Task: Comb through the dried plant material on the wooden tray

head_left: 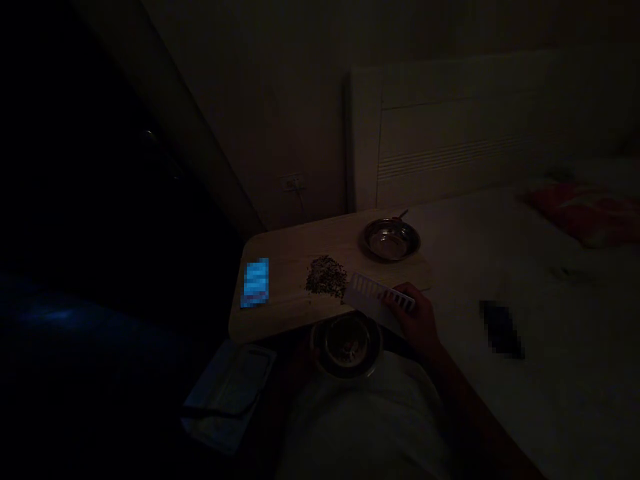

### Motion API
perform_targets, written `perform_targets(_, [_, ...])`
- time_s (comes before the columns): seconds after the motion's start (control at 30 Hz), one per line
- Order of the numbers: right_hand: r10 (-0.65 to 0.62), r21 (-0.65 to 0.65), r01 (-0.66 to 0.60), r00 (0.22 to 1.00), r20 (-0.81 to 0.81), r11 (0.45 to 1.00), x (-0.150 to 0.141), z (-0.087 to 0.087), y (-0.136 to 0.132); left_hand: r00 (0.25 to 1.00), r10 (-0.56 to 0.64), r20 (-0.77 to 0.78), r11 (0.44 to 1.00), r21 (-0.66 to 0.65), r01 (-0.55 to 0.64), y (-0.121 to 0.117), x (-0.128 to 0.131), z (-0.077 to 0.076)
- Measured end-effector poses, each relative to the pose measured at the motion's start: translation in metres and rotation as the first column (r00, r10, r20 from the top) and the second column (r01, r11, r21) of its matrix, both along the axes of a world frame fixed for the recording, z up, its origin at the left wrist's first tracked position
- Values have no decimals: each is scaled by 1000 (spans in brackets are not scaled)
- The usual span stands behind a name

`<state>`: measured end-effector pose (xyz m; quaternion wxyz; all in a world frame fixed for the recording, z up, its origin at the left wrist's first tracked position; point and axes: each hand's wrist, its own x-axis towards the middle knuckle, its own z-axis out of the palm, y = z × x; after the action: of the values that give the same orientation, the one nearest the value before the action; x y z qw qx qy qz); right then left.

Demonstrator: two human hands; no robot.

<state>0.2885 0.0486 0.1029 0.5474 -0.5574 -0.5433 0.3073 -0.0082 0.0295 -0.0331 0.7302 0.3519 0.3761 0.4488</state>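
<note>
My right hand (417,317) grips a flat white slotted plastic piece (365,295), with its far end beside a pile of small dark and pale bits (326,277) on the wooden board-like tabletop (285,250). Below the tabletop's near edge, a round metal bowl (370,363) is held close to my body, with some small bits in its bottom. My left hand (304,357) is at that bowl's left side, very dark, its fingers seeming to hold the rim. What the small bits are, I cannot make out.
A second metal bowl (393,240) stands on the tabletop's back right, a utensil handle behind it. A lit, blurred screen (256,283) lies at left. Lower left is a pale container (227,393). A bed (460,267) with a red cloth (580,210) extends right. The room is dim.
</note>
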Motion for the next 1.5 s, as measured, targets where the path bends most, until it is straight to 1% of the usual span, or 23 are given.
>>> perform_targets(0.17, [9,5,-9,1000,9,1000,-1,5,-3,1000,-23,13,1000,-13,23,-1,-1,-3])
perform_targets(0.27, [21,-11,-21,999,49,1000,-3,6,-4,1000,-15,-25,1000,-6,15,0,-2,-5])
perform_targets(0.33, [20,-24,-19,998,55,1000,-3,5,-3,999,-1,-50,1000,11,2,0,-2,-3])
perform_targets(0.43, [-19,-40,20,999,30,999,2,2,-2,999,-16,-47,999,42,18,-2,-1,4])
perform_targets(0.53, [-76,-36,76,997,7,996,8,1,0,998,3,-57,998,56,0,-3,0,10])
perform_targets(0.6, [-106,-22,106,994,-4,994,10,1,1,999,7,-40,1000,28,-6,-2,1,10])
perform_targets(0.67, [-122,-15,122,992,-16,992,9,0,2,1000,-20,-13,1000,-18,19,-1,1,8])
perform_targets(0.73, [-111,-14,111,993,-25,994,7,-1,3,999,-37,-3,999,-35,37,-1,2,6])
perform_targets(0.87, [-80,-16,80,996,-27,997,4,-6,3,999,-20,27,999,34,19,-2,5,9])
perform_targets(0.97, [-72,-10,72,997,-14,997,4,-8,2,998,-27,50,999,43,25,-3,6,12])
perform_targets(1.07, [-58,-11,58,998,-1,998,5,-6,2,1000,-23,19,999,30,23,-2,5,11])
perform_targets(1.2, [-38,-18,38,999,-30,999,5,-3,2,1000,-13,18,1000,6,13,0,4,7])
perform_targets(1.33, [-55,-14,54,997,-51,998,4,-4,5,1000,-16,9,999,39,16,-1,4,7])
perform_targets(1.5, [-32,-8,31,999,-45,999,2,-8,8,1000,-16,-7,998,63,16,-1,4,6])
